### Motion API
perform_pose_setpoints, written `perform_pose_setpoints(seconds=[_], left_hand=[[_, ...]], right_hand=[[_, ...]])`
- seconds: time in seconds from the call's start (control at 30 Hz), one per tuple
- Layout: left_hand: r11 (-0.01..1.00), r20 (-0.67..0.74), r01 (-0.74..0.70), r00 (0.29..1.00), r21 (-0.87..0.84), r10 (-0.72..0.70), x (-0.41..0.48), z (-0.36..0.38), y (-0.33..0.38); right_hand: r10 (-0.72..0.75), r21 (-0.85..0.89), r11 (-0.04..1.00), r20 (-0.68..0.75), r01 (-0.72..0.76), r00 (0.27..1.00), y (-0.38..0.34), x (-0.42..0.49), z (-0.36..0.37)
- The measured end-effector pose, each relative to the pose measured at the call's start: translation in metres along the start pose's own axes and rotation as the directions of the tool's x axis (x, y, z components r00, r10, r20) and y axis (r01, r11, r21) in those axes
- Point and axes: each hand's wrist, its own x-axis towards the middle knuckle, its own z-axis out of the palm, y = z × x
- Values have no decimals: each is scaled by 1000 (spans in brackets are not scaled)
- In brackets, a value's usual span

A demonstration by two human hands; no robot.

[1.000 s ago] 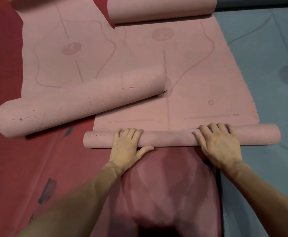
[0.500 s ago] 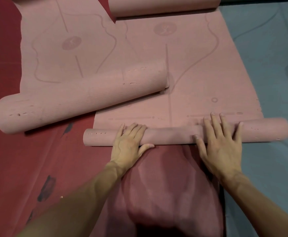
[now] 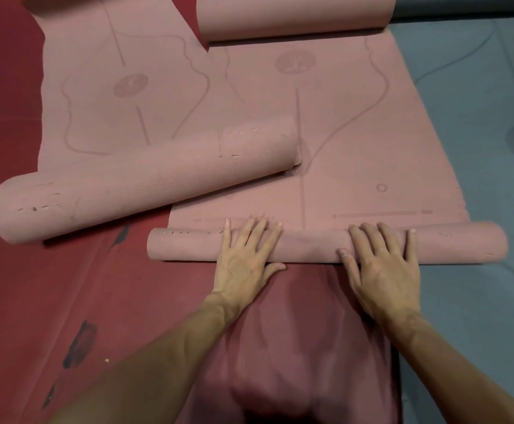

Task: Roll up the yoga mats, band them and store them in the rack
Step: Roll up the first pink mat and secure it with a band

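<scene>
While the pink rubber yoga mat [image 3: 356, 142] is rolled only a thin turn at its near end, left hand [image 3: 246, 255] and right hand [image 3: 384, 264] press flat-fingered atop that roll; beyond-left of it a second pink mat [image 3: 145, 182] lies half-rolled, so banding and racking look far off

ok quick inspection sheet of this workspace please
surface: dark red floor covering, dark marks on it
job's things: pink mat partly rolled, near roll under both hands; second pink mat's roll lies slanted, its end over the first mat; another pink roll at the far end; grey-blue mat flat on the right
clutter: small pale crumb
grippers: left hand and right hand flat, fingers straight, pressing on the near roll
cables: nothing seen
surroundings: nothing seen, no rack or bands in view
</scene>
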Motion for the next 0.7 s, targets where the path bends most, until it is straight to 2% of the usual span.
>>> perform_pose_setpoints(seconds=[0.33,0.6,0.7], left_hand=[[999,-76,-25,997,-32,22,4,-2,-7],[999,-43,-21,999,-48,19,0,-3,-2],[996,-32,-10,999,-84,7,0,-2,-3]], right_hand=[[26,-10,1000,-4,-26,1000,-9,30,-5],[17,44,999,15,-17,1000,-6,19,4],[-51,35,998,59,49,997,0,18,2]])
